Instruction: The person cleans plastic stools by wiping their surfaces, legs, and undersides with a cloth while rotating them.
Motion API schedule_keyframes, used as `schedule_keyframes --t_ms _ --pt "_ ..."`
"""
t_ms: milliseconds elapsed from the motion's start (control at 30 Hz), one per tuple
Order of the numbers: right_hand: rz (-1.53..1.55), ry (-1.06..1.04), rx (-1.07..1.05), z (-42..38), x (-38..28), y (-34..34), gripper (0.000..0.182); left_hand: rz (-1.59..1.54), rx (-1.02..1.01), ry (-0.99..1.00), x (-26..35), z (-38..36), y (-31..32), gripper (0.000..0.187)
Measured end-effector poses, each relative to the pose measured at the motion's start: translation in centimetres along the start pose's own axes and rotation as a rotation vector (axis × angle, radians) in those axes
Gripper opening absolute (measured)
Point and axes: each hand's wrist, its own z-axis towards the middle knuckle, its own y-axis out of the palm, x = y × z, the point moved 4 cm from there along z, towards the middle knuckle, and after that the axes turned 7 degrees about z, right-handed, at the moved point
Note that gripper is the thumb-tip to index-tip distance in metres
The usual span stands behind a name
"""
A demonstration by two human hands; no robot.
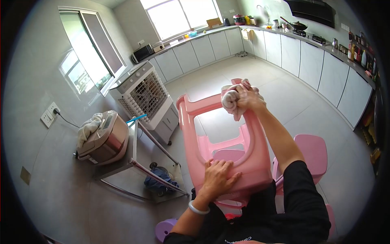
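A pink plastic stool (260, 158) lies tipped in front of me, its legs pointing away and its frame open in the middle. My left hand (219, 177), with a pale bangle at the wrist, rests on the near part of the stool with its fingers apart. At the far end of the right leg, my right hand (248, 97) is closed on a crumpled pale cloth (232, 101) with reddish parts, which is pressed against the leg.
Left of the stool stand an air cooler (148, 97) and a metal rack (134, 158) bearing a rice cooker (107, 138). Pink chairs (310, 156) are at the right, a purple stool (164, 229) at the lower left. Cabinets (290, 51) line the back and right.
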Motion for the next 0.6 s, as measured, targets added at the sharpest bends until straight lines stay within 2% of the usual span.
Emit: schedule_keyframes --t_ms 100,233,367,433,500,600 --pt "-0.004 0.119 -0.207 0.8 -3.3 -1.1 0.064 0.022 0.003 -0.020 -0.2 0.0 0.5 0.048" --pt "-0.026 0.191 -0.331 0.3 -5.6 -2.4 0.071 0.026 -0.003 -0.023 -0.2 0.1 0.6 0.049" --pt "-0.032 0.188 -0.322 1.2 -6.3 -1.5 0.078 0.024 -0.036 -0.013 0.0 0.4 0.3 0.048" --pt "-0.019 0.088 -0.279 2.4 -5.5 0.2 0.086 0.027 -0.018 -0.017 -0.1 0.5 0.2 0.048" --pt "-0.146 0.140 -0.311 3.1 -4.7 0.4 0.087 0.014 -0.042 0.001 -0.2 0.7 0.2 0.049" --pt "-0.324 0.197 -0.379 1.8 -7.9 -3.3 0.082 -0.008 -0.121 0.027 -0.6 0.4 0.3 0.049"
